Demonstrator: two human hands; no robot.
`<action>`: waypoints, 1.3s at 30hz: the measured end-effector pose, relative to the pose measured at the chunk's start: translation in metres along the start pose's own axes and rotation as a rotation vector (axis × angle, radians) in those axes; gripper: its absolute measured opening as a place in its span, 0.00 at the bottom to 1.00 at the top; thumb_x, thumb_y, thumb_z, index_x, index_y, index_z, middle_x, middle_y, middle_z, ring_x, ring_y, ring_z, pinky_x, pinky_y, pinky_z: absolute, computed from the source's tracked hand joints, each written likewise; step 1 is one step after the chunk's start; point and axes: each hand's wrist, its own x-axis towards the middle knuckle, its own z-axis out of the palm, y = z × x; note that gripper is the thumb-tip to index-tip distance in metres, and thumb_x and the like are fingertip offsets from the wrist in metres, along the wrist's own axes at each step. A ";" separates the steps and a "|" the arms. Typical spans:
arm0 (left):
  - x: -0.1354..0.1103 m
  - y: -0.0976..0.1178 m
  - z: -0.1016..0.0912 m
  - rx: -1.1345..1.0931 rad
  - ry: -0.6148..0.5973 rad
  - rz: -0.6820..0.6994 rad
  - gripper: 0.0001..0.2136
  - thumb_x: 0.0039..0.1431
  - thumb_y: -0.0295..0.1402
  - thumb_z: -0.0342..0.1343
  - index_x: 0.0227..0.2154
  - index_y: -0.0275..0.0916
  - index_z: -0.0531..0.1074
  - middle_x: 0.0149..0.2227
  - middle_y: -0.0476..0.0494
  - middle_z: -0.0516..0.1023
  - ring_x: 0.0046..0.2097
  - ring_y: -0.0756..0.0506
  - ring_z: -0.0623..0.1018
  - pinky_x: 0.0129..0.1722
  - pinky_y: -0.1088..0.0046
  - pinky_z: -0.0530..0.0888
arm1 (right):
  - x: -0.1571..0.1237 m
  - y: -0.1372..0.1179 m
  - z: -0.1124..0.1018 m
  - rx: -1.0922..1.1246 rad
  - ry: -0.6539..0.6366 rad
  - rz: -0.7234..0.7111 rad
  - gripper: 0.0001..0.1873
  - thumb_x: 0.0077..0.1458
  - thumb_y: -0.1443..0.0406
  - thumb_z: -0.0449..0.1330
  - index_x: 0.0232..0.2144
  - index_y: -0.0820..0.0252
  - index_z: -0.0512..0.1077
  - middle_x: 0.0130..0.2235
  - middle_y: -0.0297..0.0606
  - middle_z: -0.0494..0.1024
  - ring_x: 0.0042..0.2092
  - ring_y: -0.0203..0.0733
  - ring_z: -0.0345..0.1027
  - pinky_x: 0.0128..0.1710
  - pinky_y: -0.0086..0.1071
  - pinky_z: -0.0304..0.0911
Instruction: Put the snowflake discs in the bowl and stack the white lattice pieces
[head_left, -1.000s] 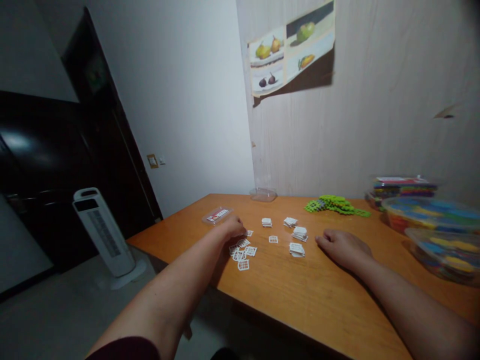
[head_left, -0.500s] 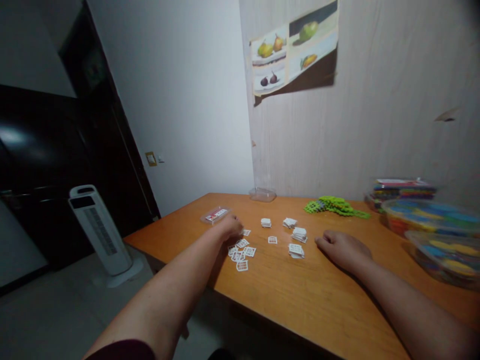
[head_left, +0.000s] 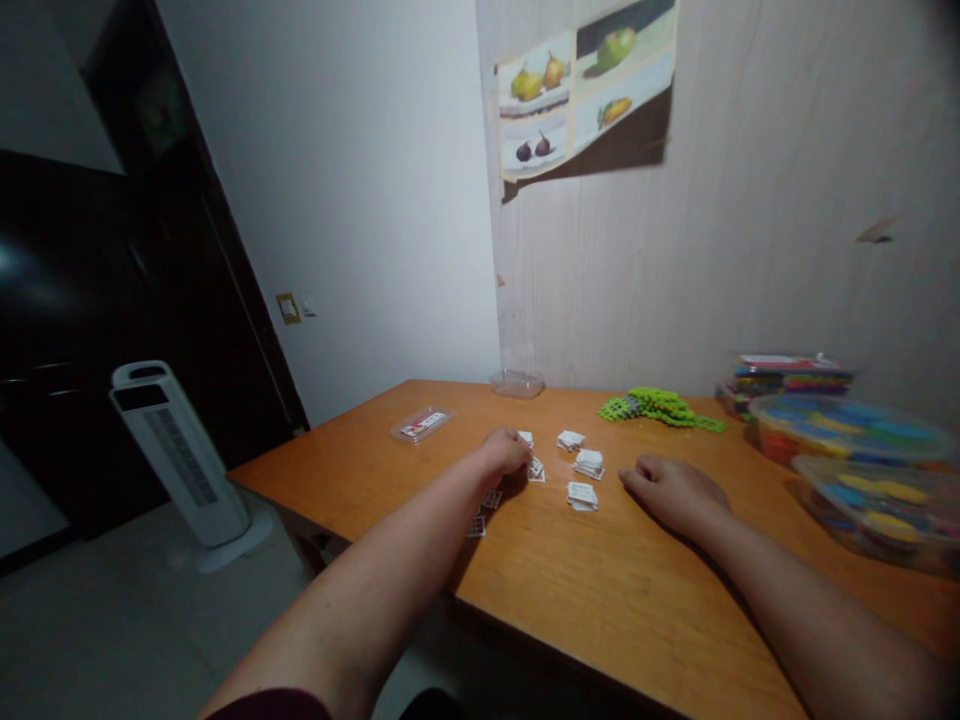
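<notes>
My left hand [head_left: 508,453] is closed in a pinch on a small white window-shaped lattice piece [head_left: 535,466], just over a matching piece [head_left: 537,478] on the table. Beneath my left forearm a group of loose lattice pieces [head_left: 477,526] is partly hidden. Stacks of the same pieces stand to the right: a back stack [head_left: 571,440], a middle stack [head_left: 589,463] and a front stack [head_left: 582,496]. Another stack [head_left: 526,438] is partly covered by my left fingers. My right hand [head_left: 675,492] rests on the table beside the stacks, fingers curled, with nothing seen in it.
On the wooden table [head_left: 555,580] lie a clear lid with a label [head_left: 422,425], a clear tray [head_left: 517,384] and green linked pieces [head_left: 660,406]. Tubs of colourful parts [head_left: 877,500] and stacked boxes [head_left: 791,375] stand at right. A white tower fan [head_left: 180,460] is on the floor.
My left hand has moved right from the loose pieces to the single lattice piece, carrying one with it. My right hand stays on the table. The view has shifted slightly.
</notes>
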 end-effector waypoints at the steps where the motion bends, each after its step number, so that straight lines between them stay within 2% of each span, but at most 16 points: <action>1: 0.000 -0.001 0.001 0.012 0.008 -0.002 0.05 0.47 0.30 0.62 0.26 0.33 0.74 0.15 0.53 0.63 0.18 0.53 0.62 0.19 0.77 0.56 | 0.000 0.000 0.000 0.001 0.001 0.001 0.23 0.59 0.47 0.49 0.26 0.55 0.73 0.33 0.41 0.79 0.34 0.45 0.70 0.26 0.32 0.49; 4: 0.001 -0.003 0.003 0.062 0.034 -0.007 0.02 0.46 0.26 0.59 0.25 0.34 0.73 0.16 0.52 0.65 0.19 0.52 0.64 0.20 0.77 0.58 | -0.001 -0.001 -0.002 0.005 0.003 0.002 0.24 0.59 0.47 0.48 0.25 0.55 0.72 0.33 0.41 0.78 0.34 0.45 0.70 0.26 0.32 0.49; 11: 0.004 -0.007 0.003 0.213 0.063 -0.007 0.04 0.42 0.24 0.60 0.25 0.35 0.74 0.17 0.50 0.68 0.23 0.50 0.69 0.22 0.77 0.61 | -0.001 0.001 -0.001 0.015 0.003 -0.008 0.23 0.59 0.47 0.48 0.25 0.55 0.72 0.32 0.40 0.78 0.33 0.44 0.69 0.26 0.32 0.49; 14: 0.008 -0.008 -0.010 0.258 0.082 -0.014 0.03 0.44 0.25 0.60 0.25 0.35 0.74 0.18 0.50 0.68 0.23 0.50 0.69 0.22 0.77 0.61 | 0.000 0.001 -0.001 0.016 0.006 -0.019 0.23 0.59 0.47 0.48 0.26 0.55 0.73 0.32 0.41 0.78 0.33 0.44 0.69 0.27 0.32 0.49; 18: 0.012 -0.012 -0.040 0.304 0.152 -0.030 0.05 0.46 0.23 0.59 0.28 0.35 0.73 0.22 0.49 0.70 0.25 0.50 0.69 0.24 0.77 0.61 | 0.001 0.001 -0.001 0.004 -0.010 -0.004 0.23 0.59 0.47 0.48 0.27 0.54 0.73 0.33 0.40 0.78 0.35 0.45 0.70 0.27 0.32 0.50; 21: 0.010 -0.018 -0.059 0.329 0.147 -0.067 0.04 0.45 0.24 0.61 0.27 0.35 0.73 0.20 0.50 0.69 0.25 0.50 0.69 0.24 0.77 0.62 | 0.001 0.000 -0.001 -0.006 -0.011 0.004 0.23 0.59 0.47 0.48 0.27 0.54 0.72 0.34 0.41 0.78 0.35 0.46 0.71 0.27 0.32 0.51; 23: 0.007 -0.022 -0.064 0.334 0.125 -0.099 0.05 0.44 0.26 0.63 0.26 0.35 0.73 0.18 0.50 0.68 0.24 0.50 0.69 0.24 0.76 0.63 | 0.000 0.001 -0.001 -0.008 -0.012 0.005 0.24 0.59 0.47 0.47 0.26 0.54 0.72 0.33 0.41 0.78 0.35 0.46 0.71 0.27 0.32 0.51; 29: 0.003 -0.033 -0.062 0.284 0.077 -0.167 0.11 0.41 0.32 0.68 0.28 0.35 0.73 0.18 0.51 0.69 0.23 0.50 0.70 0.23 0.77 0.64 | 0.000 0.001 -0.001 -0.002 -0.016 0.005 0.24 0.59 0.46 0.47 0.26 0.54 0.72 0.34 0.41 0.78 0.35 0.46 0.71 0.27 0.32 0.52; 35: 0.009 -0.037 -0.056 0.167 0.056 -0.191 0.14 0.40 0.27 0.67 0.31 0.36 0.69 0.19 0.52 0.70 0.22 0.48 0.72 0.23 0.74 0.66 | -0.001 0.000 -0.003 -0.003 -0.007 0.003 0.24 0.59 0.46 0.48 0.26 0.55 0.72 0.33 0.41 0.78 0.34 0.46 0.71 0.26 0.32 0.50; 39: 0.012 -0.035 -0.048 0.088 0.053 -0.134 0.13 0.41 0.24 0.64 0.30 0.37 0.68 0.18 0.54 0.66 0.20 0.50 0.68 0.21 0.76 0.63 | 0.001 0.002 -0.001 0.003 -0.001 -0.004 0.24 0.59 0.46 0.48 0.26 0.55 0.72 0.32 0.41 0.78 0.33 0.44 0.70 0.26 0.32 0.50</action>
